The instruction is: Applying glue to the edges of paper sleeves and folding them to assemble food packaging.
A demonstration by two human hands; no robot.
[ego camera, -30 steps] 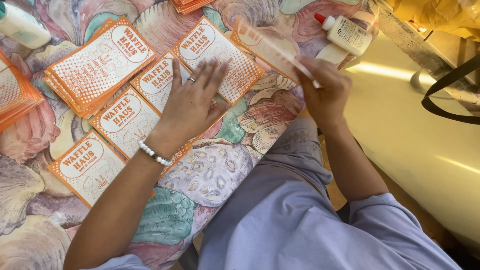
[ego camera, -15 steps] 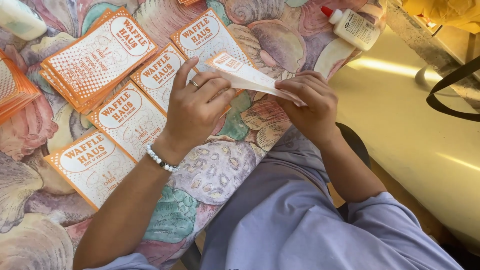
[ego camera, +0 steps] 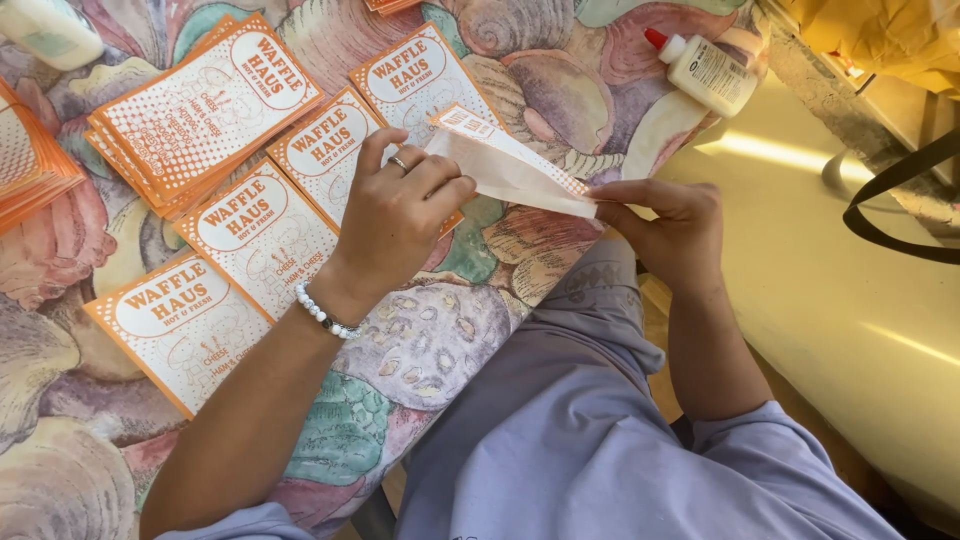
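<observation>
Paper sleeve (ego camera: 505, 165) between left hand (ego camera: 400, 215) grip and right hand (ego camera: 665, 225) grip.

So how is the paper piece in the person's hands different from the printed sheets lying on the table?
The held paper piece is folded into a long, narrow shape; the flat printed sheets lie spread open. The held piece is lifted off the patterned tablecloth, gripped by the left hand and right hand; the flat sheets rest on it untouched. The held piece shows mostly its plain side; the flat sheets show orange print. Both share orange-and-white colouring.
</observation>
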